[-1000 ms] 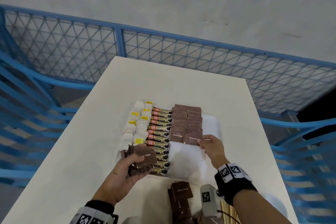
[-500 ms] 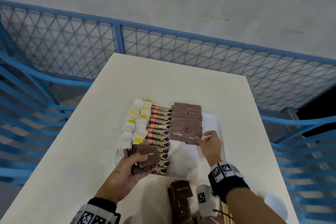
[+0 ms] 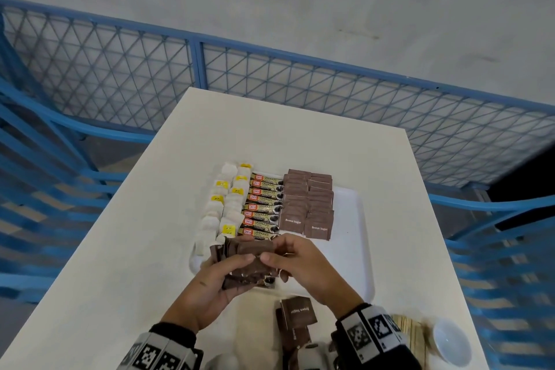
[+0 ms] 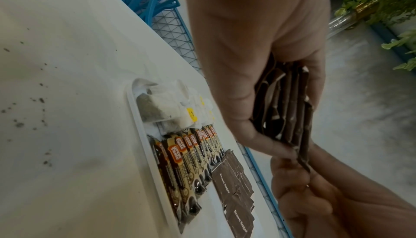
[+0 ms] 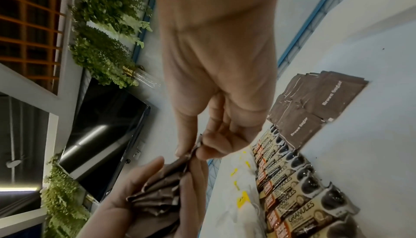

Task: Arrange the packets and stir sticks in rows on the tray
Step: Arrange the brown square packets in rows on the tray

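Sugar packets (image 3: 246, 261) fanned in my left hand (image 3: 207, 288); my right hand (image 3: 300, 267) is pinching one, lower centre, needing placing in the brown row (image 3: 306, 204).

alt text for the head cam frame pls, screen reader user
Over a white tray on a white table, the left hand grips a stack of brown sugar packets while the right hand pinches the top one. The tray holds rows of tea bags, coffee sticks and brown sugar sachets.
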Demonstrator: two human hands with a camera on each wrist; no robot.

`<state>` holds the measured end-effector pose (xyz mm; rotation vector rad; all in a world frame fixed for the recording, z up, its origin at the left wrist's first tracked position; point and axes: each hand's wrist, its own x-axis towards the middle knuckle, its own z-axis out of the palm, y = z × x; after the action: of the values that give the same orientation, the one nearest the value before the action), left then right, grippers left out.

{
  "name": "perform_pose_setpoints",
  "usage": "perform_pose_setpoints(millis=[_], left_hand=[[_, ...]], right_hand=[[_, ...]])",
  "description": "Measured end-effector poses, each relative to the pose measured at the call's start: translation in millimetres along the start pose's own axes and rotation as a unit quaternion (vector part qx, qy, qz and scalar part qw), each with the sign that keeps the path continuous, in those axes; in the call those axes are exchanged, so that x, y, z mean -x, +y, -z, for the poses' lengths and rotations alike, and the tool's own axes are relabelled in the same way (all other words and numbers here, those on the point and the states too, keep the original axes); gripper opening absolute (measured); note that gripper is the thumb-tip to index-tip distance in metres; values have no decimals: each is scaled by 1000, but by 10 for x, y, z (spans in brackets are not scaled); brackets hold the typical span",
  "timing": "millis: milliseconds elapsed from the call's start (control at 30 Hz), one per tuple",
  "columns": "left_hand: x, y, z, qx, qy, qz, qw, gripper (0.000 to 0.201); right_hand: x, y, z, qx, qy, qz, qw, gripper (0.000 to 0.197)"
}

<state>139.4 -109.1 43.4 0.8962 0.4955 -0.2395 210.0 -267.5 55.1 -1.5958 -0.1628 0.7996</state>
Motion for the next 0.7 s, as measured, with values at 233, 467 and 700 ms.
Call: perform_pose_setpoints(millis=[233,467,700], left_hand=[[-11,-10,24,36,-21,8,999,53],[-84,-51,119,31,2,-1,1000,47],[-86,-71,129,24,10,-13,1000,31]], right_hand=[[-28,68,94,-34,24,-33,999,10],[-211,248,441,-25,137,-57,989,4],[-627,458,717,84,255,-51,962,15]])
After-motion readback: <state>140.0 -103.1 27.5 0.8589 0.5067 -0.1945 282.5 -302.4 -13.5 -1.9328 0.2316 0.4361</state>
